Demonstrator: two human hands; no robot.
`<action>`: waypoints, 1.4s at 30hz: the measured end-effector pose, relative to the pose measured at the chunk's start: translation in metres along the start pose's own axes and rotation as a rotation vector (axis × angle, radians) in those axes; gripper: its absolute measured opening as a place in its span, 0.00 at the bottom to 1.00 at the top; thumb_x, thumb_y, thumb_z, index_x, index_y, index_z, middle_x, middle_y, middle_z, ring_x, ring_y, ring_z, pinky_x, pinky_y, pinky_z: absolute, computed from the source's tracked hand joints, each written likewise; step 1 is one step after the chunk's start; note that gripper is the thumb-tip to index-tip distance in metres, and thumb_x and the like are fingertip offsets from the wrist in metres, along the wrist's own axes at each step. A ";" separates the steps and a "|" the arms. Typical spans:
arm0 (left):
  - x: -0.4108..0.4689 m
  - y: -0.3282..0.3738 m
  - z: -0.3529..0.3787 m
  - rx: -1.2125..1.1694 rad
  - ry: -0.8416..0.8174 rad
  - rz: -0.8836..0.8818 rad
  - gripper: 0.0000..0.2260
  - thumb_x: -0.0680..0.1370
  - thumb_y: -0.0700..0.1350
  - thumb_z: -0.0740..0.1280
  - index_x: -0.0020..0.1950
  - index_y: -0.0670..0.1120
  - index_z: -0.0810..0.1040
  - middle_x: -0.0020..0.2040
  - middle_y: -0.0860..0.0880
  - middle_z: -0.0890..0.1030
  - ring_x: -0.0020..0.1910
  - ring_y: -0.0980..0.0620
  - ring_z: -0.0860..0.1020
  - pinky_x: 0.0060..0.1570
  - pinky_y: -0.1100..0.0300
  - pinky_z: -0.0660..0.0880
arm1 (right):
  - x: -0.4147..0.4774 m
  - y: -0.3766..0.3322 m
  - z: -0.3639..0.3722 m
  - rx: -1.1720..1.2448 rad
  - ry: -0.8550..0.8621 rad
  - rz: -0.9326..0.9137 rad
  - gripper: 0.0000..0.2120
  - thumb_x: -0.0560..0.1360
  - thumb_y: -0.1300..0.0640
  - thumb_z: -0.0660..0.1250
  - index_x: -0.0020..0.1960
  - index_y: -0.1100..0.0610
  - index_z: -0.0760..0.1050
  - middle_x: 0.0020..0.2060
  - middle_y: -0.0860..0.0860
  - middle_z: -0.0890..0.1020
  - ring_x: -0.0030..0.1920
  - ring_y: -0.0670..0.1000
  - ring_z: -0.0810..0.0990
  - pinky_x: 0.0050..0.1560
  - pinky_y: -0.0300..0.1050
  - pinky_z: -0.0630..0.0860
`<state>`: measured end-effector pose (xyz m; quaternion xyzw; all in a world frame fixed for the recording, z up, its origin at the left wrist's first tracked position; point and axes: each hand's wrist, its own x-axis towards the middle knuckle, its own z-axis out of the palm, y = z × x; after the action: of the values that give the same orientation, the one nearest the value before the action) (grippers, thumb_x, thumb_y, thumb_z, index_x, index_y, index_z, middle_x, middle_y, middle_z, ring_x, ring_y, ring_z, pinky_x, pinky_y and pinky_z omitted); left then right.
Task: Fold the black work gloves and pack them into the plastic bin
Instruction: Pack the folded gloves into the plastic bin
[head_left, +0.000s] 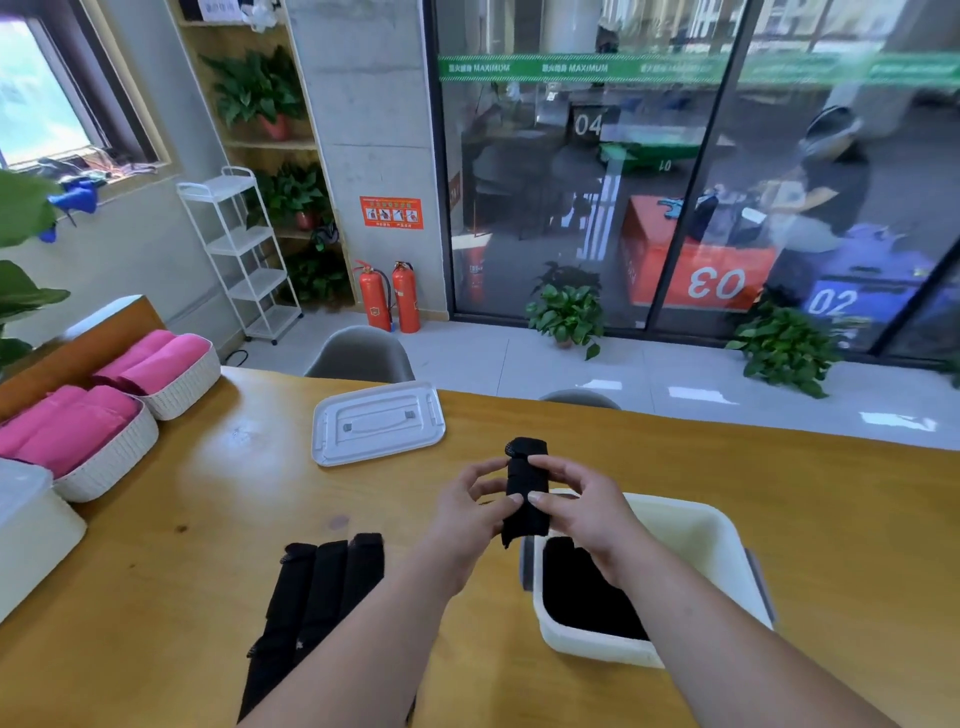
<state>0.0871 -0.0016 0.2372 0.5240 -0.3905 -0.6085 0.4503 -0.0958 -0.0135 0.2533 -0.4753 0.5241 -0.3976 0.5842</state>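
Where the glossy yellow-brown wooden table (182, 571) lies closest to the person, several long black fabric work gloves (311, 597) rest flat side by side, touching one another and partly hidden under the left forearm. Just to their right stands a white rectangular plastic bin (727, 535) with rounded corners and grey side clips. Dark folded gloves (587, 603) lie in its nearer left part, and the pale floor shows beyond them.

Above the bin's far left corner, both hands hold a narrow folded black glove (527, 493), its knitted tip pointing away. The left hand (467, 514) pinches the glove's left edge with curled fingers and thumb. The right hand (587, 514) pinches its right edge the same way, and the two thumbs nearly meet on the cloth.

Farther off, a white plastic lid (379, 421) with a moulded handle lies flat on the table. At the left edge sit two woven white baskets (182, 395) holding pink rolled cloths (150, 358). Beyond the table are a grey moulded chair (361, 353) and two red fire extinguishers (389, 296).
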 end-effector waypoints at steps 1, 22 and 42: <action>0.000 0.000 0.011 0.020 -0.017 -0.003 0.20 0.80 0.36 0.74 0.68 0.53 0.80 0.61 0.45 0.85 0.53 0.45 0.88 0.56 0.46 0.85 | -0.005 0.001 -0.011 0.000 0.016 0.005 0.22 0.79 0.67 0.74 0.65 0.44 0.83 0.64 0.47 0.84 0.54 0.51 0.88 0.58 0.53 0.85; 0.010 -0.035 0.054 0.276 -0.032 -0.074 0.17 0.77 0.47 0.77 0.63 0.60 0.82 0.56 0.54 0.86 0.54 0.50 0.87 0.58 0.31 0.80 | -0.022 0.092 -0.142 -0.483 0.119 0.308 0.22 0.77 0.63 0.74 0.63 0.39 0.83 0.62 0.45 0.81 0.57 0.50 0.84 0.58 0.50 0.83; 0.015 -0.043 0.053 0.283 -0.010 -0.097 0.16 0.77 0.47 0.77 0.63 0.57 0.82 0.55 0.53 0.86 0.55 0.53 0.86 0.60 0.32 0.79 | 0.006 0.112 -0.097 -0.721 -0.044 0.365 0.25 0.76 0.46 0.78 0.72 0.43 0.79 0.71 0.47 0.78 0.67 0.52 0.78 0.65 0.46 0.75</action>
<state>0.0279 -0.0029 0.1997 0.5973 -0.4488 -0.5711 0.3400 -0.1953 -0.0068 0.1435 -0.5575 0.6930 -0.0677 0.4521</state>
